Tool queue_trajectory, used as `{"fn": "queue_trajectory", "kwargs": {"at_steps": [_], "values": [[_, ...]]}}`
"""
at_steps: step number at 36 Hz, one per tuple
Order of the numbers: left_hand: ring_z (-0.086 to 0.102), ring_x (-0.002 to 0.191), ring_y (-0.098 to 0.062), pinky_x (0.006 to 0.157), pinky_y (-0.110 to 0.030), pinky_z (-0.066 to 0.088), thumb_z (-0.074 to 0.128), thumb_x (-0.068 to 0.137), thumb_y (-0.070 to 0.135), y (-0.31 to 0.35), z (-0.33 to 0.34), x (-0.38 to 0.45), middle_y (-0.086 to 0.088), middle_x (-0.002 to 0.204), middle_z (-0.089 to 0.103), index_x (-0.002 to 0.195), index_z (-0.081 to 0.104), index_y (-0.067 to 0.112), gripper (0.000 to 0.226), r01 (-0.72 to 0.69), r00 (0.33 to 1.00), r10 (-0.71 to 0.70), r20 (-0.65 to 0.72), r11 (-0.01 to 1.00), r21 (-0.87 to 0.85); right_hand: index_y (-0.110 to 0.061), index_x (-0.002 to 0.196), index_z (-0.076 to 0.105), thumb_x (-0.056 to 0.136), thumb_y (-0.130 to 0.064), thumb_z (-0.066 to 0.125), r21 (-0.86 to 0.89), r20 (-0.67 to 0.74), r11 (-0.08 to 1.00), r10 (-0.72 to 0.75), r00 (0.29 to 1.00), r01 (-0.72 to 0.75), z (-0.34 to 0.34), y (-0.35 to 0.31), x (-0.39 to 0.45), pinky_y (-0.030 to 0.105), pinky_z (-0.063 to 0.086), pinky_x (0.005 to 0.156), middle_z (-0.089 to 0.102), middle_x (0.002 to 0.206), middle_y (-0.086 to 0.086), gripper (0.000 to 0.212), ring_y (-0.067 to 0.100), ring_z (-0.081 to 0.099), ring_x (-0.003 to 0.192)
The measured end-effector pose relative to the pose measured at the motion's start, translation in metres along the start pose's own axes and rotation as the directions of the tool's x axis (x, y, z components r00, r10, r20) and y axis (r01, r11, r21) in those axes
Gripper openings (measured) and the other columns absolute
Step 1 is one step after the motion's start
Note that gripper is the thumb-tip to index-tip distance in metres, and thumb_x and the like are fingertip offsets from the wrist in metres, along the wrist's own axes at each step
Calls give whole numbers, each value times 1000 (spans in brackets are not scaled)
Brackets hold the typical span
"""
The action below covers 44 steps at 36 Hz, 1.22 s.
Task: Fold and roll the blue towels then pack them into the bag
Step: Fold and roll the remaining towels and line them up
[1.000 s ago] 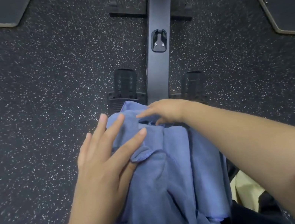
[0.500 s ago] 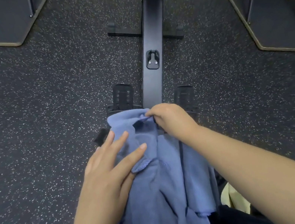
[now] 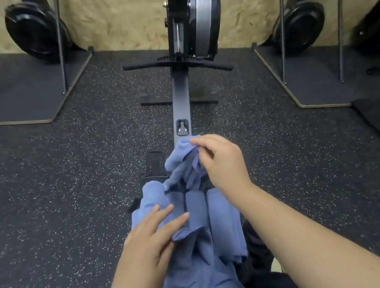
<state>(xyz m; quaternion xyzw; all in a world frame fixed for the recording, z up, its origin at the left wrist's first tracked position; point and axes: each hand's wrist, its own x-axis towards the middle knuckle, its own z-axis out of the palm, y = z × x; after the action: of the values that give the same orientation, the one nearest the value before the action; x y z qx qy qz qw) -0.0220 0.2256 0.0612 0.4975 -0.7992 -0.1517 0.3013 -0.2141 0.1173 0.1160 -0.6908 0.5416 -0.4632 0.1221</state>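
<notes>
The right hand (image 3: pixel 222 161) pinches the far end of a blue towel (image 3: pixel 196 250) between thumb and curled fingers, holding that corner raised above the rest of the cloth; the bunched fabric hangs down and to the left from the pinch toward the person's lap. The left hand (image 3: pixel 149 236) lies nearer the body and lower, its fingers straight and spread flat, pressing on the towel's left side, with a folded edge of cloth just under its fingertips. Between the two hands the towel runs in long lengthwise folds, and below the left hand it falls in a crumpled heap over the dark-clothed lap. Whether this is one towel or several bundled together cannot be told. Just beyond the right hand, the black rail of a rowing machine (image 3: pixel 182 110) stretches away over the speckled dark floor (image 3: pixel 53 191) toward its flywheel housing (image 3: pixel 201 8) by the pale wall.
</notes>
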Motion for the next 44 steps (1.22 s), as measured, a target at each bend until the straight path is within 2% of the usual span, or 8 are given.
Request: {"fn": "queue_trajectory", "kwargs": {"at_steps": [6,12,20,24,29,34,39,44], "values": [[47,132,-16,98,-44,45,36,88,41,26,-17,-7,17,138,48,126,34,72,50,32,1000,-31,3,996,-78,-6,104,73,85,7,53,0,-83,1000,14,996,-14,-46,-36,-4,4,36,86,68,107,5,30,6,56,96],[36,123,17,97,-20,35,35,82,50,51,-30,-14,30,137,39,114,39,78,43,54,998,-55,-3,983,-176,-5,105,72,86,6,52,-16,-148,999,-53,988,51,-81,-67,-5,7,38,87,68,107,6,30,6,56,97],[28,120,29,96,-6,27,44,82,52,79,-47,-19,45,138,28,106,43,80,37,33,998,-44,-44,972,-232,-3,106,71,86,8,53,-6,-218,989,-142,966,144,-118,-112,-7,1,34,88,68,107,6,30,-5,48,98],[23,126,27,99,-2,23,46,85,61,91,-58,-14,42,144,18,107,46,77,27,-15,997,-6,-79,967,-254,-2,105,71,85,6,52,-14,-243,979,-200,949,203,-132,-130,-11,6,37,90,69,107,8,30,7,54,102],[16,120,35,94,6,17,55,94,27,117,-70,3,32,146,11,112,56,56,34,-82,991,47,-124,954,-289,-3,104,72,84,6,52,-13,-273,965,-254,928,260,-146,-145,-27,8,39,90,69,106,7,29,9,56,102],[12,136,20,110,-15,22,49,88,47,127,-67,18,27,152,8,118,57,48,31,-132,986,93,-139,943,-306,-4,103,72,83,6,52,-2,-314,954,-287,905,301,-158,-154,-43,13,43,91,70,105,6,30,9,58,102],[11,144,6,109,-5,15,44,90,51,141,-68,20,15,158,4,125,50,59,37,-209,964,141,-226,926,-315,-3,102,72,83,8,54,23,-370,943,-301,879,332,-175,-159,-57,19,46,91,66,103,-3,28,8,59,100],[29,138,5,110,-13,25,42,94,41,161,-68,24,10,151,35,132,59,21,46,-287,950,236,-206,918,-272,-2,101,72,83,9,55,32,-419,933,-312,853,357,-191,-164,-63,17,46,91,62,101,-9,27,5,59,99]]}}
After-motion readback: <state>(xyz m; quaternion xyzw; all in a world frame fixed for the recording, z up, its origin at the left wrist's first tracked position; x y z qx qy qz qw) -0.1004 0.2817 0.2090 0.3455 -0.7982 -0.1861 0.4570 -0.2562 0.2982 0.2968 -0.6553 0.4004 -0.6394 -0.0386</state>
